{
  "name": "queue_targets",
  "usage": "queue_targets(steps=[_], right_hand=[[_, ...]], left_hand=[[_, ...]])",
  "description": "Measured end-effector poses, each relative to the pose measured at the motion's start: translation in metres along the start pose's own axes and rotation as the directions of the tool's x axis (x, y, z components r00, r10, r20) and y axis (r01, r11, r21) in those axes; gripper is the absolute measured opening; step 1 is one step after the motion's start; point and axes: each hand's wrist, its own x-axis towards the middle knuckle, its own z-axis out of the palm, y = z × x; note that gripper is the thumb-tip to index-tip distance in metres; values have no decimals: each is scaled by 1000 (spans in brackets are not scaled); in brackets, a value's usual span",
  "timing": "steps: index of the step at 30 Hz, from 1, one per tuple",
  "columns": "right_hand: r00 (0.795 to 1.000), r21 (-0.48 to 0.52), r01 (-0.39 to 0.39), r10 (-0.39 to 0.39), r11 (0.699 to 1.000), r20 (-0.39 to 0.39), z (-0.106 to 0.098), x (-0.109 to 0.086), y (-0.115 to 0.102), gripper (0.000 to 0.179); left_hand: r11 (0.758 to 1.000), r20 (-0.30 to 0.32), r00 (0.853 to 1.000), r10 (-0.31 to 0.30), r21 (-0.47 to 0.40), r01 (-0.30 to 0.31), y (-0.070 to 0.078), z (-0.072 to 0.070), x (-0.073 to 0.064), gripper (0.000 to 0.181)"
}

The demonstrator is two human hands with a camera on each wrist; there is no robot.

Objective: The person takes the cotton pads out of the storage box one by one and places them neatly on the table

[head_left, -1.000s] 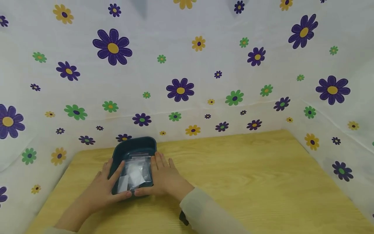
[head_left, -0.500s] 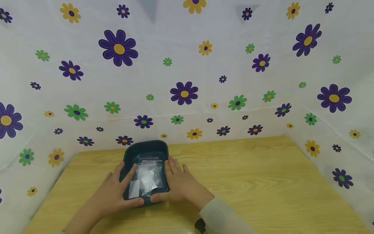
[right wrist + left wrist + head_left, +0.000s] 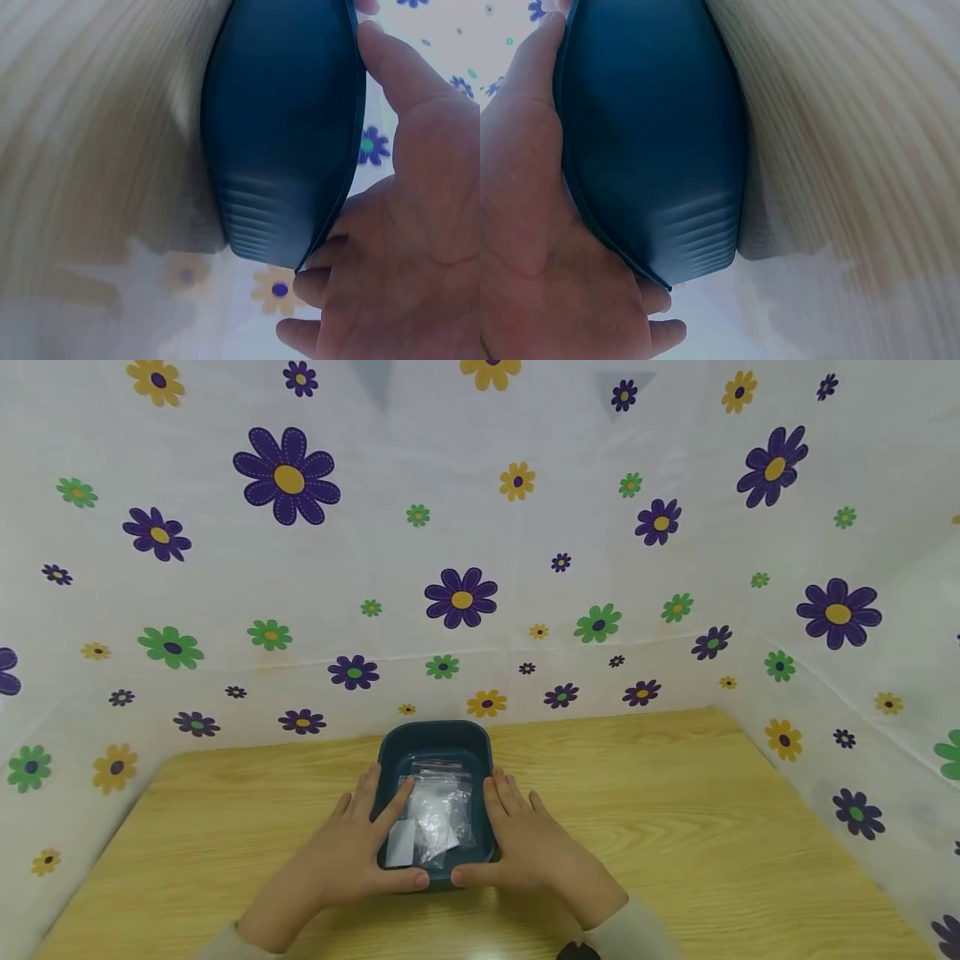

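Note:
A dark teal plastic bin (image 3: 438,737) with rounded corners sits in the middle of the table, between both hands in the head view. Inside it lie clear zip bags (image 3: 444,810) with whitish contents, and a small white rectangular piece (image 3: 401,843) at the near left. My left hand (image 3: 348,853) presses the bin's left side with extended fingers, its thumb along the near rim. On the opposite side my right hand (image 3: 531,845) does the same, the two thumbtips close together. Both wrist views show the bin's ribbed outer wall (image 3: 652,112), with the palms at the rim.
The light wood-grain table (image 3: 675,810) extends to both sides of the bin. A white flower-print cloth (image 3: 375,552) rises behind the table and along its sides. A small black object (image 3: 577,951) shows by the right sleeve at the bottom edge.
The bin, with the bags in it, has slid right across the table between both hands, from left of centre to the middle. The hands keep the same hold; the head view shifts slightly.

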Motion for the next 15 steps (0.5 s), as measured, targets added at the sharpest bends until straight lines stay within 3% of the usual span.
queue_targets(steps=[6,15], right_hand=[[999,44,-5,6,999,-41,-3,-17,20,124],[995,40,-22,26,999,-96,-4,-24,33,127]], left_hand=[[1000,20,1000,21,-3,-21,21,2,13,116],[1000,52,999,-2,-31,3,37,6,24,117]])
